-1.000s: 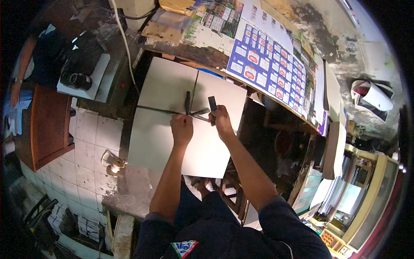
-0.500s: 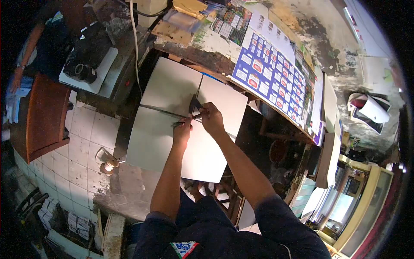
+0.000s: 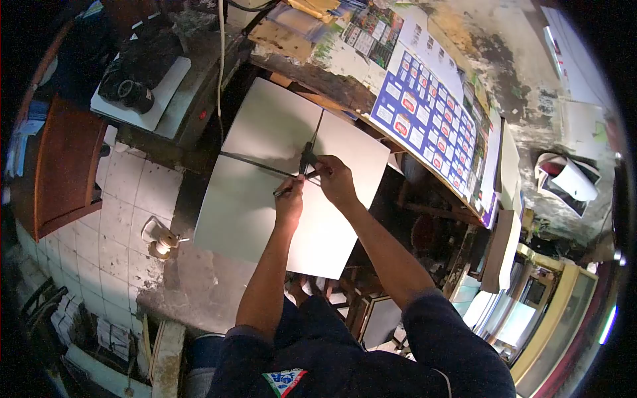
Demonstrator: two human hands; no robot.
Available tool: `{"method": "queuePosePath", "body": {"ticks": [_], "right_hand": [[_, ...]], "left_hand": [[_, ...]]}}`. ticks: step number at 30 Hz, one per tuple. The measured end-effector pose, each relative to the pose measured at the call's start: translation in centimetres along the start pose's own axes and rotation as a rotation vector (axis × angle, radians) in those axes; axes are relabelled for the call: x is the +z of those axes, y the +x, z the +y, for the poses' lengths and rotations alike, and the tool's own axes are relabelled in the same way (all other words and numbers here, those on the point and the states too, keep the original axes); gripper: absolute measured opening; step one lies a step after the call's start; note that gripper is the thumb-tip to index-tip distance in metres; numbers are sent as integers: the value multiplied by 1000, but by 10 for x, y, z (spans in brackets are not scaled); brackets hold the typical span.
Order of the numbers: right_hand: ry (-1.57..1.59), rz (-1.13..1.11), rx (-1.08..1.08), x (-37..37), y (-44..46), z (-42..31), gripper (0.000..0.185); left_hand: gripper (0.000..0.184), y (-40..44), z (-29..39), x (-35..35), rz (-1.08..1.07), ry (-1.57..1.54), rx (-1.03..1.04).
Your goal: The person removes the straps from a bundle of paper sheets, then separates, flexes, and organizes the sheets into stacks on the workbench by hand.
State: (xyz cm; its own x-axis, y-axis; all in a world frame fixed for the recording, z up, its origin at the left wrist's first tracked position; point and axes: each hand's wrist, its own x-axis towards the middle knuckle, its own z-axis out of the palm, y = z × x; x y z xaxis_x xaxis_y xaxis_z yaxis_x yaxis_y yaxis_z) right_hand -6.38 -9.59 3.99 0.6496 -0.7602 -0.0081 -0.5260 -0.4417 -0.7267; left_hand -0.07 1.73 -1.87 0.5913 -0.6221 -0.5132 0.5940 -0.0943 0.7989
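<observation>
1. Far left, another person's arm (image 3: pixel 48 61) is fading into shadow.
2. The white bundle (image 3: pixel 239 205) is lying centrally, its support hidden.
3. The dark strap (image 3: pixel 259 164) is crossing it, the junction partly covered.
4. The left hand (image 3: pixel 289 201), closed, is pinching the strap.
5. The right hand (image 3: pixel 337 180), closed, is pinching it too, fingertips unclear.

Blu printed sht (image 3: pixel 430 109); blk container (image 3: pixel 137 97) on wht board (image 3: pixel 167 93).

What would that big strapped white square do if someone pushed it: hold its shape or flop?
The white square is probably stiff, as its face lies flat with straight edges. It seems unlikely to roll, being broad and square-cornered. The dark straps crossing it would likely help keep it together; its weight I can't judge.
</observation>
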Motion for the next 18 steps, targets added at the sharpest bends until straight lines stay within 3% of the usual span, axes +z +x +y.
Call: {"method": "queuePosePath", "body": {"ticks": [1,3,5,8,12,15,17,18], "right_hand": [[204,-29,197,-3,-1,-3,18],[148,-44,234,-6,-3,4,22],[370,-51,360,2,-4,31,26],[412,14,351,3,-3,29,29],[420,-22,352,-7,-9,24,30],[231,66,304,2,-12,35,27],[-17,96,51,2,-9,26,21],[-50,94,53,0,-6,12,18]], "left_hand": [[43,1,-1,-1,-3,-22,-11],[39,2,-3,-2,-4,-12,-63],[36,3,-2,0,-14,3,-113],[41,6,8,8,54,47,-166],[33,8,2,15,162,118,-100],[27,8,2,12,102,7,-82],[28,6,5,7,28,-51,-97],[26,4,7,6,17,-125,-158]]}}
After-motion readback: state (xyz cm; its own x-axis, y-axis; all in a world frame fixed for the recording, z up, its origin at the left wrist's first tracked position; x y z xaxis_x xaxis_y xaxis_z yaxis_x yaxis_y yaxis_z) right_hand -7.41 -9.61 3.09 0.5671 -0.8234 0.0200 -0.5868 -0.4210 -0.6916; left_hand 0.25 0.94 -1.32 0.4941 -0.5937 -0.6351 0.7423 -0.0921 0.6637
